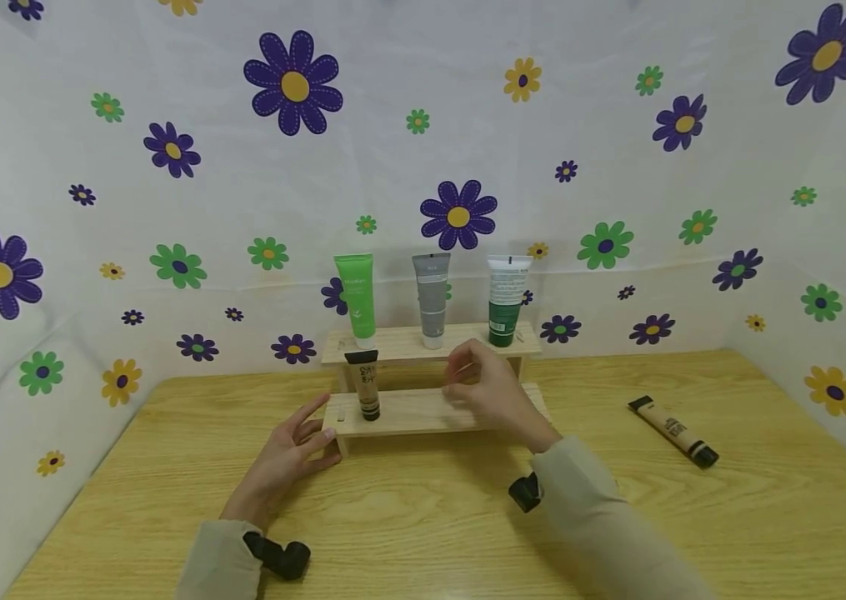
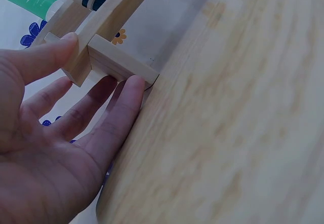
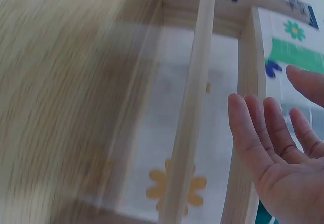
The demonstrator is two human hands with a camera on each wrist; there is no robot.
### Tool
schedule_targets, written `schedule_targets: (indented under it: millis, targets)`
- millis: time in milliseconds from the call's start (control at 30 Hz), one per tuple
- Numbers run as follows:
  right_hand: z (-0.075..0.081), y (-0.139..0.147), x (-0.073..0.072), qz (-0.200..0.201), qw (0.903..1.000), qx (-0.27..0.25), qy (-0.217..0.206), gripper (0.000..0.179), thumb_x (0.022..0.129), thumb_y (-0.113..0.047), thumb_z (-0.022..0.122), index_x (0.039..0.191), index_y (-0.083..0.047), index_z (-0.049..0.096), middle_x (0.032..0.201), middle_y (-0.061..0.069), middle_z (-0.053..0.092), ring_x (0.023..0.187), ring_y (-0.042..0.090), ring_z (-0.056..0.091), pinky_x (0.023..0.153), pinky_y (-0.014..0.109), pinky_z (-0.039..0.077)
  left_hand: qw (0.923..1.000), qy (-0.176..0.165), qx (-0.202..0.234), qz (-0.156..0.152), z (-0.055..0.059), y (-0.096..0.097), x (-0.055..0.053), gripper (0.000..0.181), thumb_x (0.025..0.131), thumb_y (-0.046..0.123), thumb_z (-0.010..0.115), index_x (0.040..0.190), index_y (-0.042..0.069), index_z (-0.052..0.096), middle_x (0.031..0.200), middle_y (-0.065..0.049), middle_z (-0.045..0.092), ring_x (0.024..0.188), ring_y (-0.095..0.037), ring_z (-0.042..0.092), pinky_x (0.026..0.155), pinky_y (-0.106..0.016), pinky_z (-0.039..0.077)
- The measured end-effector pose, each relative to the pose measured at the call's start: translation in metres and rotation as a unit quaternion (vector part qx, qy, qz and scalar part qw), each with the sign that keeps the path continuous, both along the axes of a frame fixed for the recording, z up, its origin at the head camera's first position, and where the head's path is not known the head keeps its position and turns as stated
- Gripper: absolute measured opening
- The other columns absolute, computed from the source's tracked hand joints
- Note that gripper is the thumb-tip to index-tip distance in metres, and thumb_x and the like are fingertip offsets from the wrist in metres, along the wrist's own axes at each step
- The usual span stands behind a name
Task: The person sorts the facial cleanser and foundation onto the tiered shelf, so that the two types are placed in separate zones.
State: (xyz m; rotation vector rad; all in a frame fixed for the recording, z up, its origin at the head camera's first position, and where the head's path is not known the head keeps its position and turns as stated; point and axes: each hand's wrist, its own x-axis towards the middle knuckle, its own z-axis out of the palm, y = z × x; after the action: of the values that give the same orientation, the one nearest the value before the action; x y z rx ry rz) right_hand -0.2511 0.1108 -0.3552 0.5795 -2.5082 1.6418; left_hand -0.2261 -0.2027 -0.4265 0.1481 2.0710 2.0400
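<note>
A two-step wooden rack stands on the table. At its left end my left hand holds the lower step, thumb at the front corner and fingers along the end. The left wrist view shows the fingertips against the rack's leg. Over the right part of the lower step is my right hand, fingers loosely bent with nothing between them. A beige tube with black ends stands upright on the lower step's left. On the upper step stand a green tube, a grey tube and a white-and-green tube.
Another beige tube with a black cap lies on the table, right of the rack. Behind and at the sides hangs a white cloth printed with flowers. The wooden table stretches in front of the rack.
</note>
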Motion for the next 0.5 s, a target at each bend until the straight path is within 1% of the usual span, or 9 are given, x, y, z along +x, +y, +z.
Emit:
schedule_targets:
  millis: [133,267,300,400,500]
  targets:
    - [0.001,0.020,-0.001,-0.008,0.9998,-0.006,0.017,0.029,0.087,0.010,0.072,0.111,0.008,0.055,0.104,0.024,0.065,0.099,0.039,0.065,0.094,0.050,0.054,1.0000,-0.003,0.004,0.002,0.000,0.000,0.000,0.065,0.106,0.001,0.050,0.163,0.011,0.021,0.148,-0.031,0.039,0.133,-0.040,0.045,0.097,-0.044,0.055]
    - [0.001,0.039,-0.002,-0.017,0.9997,-0.007,0.019,0.029,0.088,0.010,0.071,0.112,0.010,0.054,0.106,0.027,0.065,0.099,0.040,0.065,0.094,0.049,0.054,1.0000,-0.005,0.002,0.005,0.000,0.001,0.000,0.065,0.106,0.001,0.050,0.163,0.012,0.021,0.148,-0.031,0.039,0.134,-0.042,0.044,0.097,-0.044,0.055]
    - [0.002,0.043,-0.002,-0.021,0.9996,-0.003,0.019,0.029,0.088,0.009,0.071,0.112,0.010,0.054,0.106,0.026,0.065,0.099,0.040,0.065,0.094,0.048,0.054,1.0000,-0.006,0.002,0.006,0.000,0.001,0.000,0.065,0.106,0.001,0.050,0.163,0.012,0.021,0.148,-0.031,0.039,0.134,-0.042,0.043,0.097,-0.044,0.055]
    - [0.003,0.056,-0.001,-0.033,0.9993,0.008,0.018,0.029,0.089,0.008,0.071,0.113,0.009,0.054,0.107,0.025,0.066,0.099,0.038,0.065,0.093,0.043,0.055,0.9999,-0.006,0.000,0.008,0.000,0.001,0.000,0.065,0.106,0.001,0.051,0.163,0.011,0.022,0.148,-0.031,0.040,0.134,-0.042,0.044,0.097,-0.044,0.055]
    - [0.002,0.069,0.000,-0.040,0.9989,0.015,0.020,0.029,0.090,0.008,0.070,0.113,0.010,0.054,0.109,0.026,0.065,0.100,0.038,0.064,0.089,0.033,0.055,1.0000,-0.005,-0.002,0.007,0.000,0.001,0.000,0.065,0.106,0.002,0.051,0.163,0.011,0.022,0.147,-0.031,0.040,0.133,-0.041,0.045,0.097,-0.044,0.055]
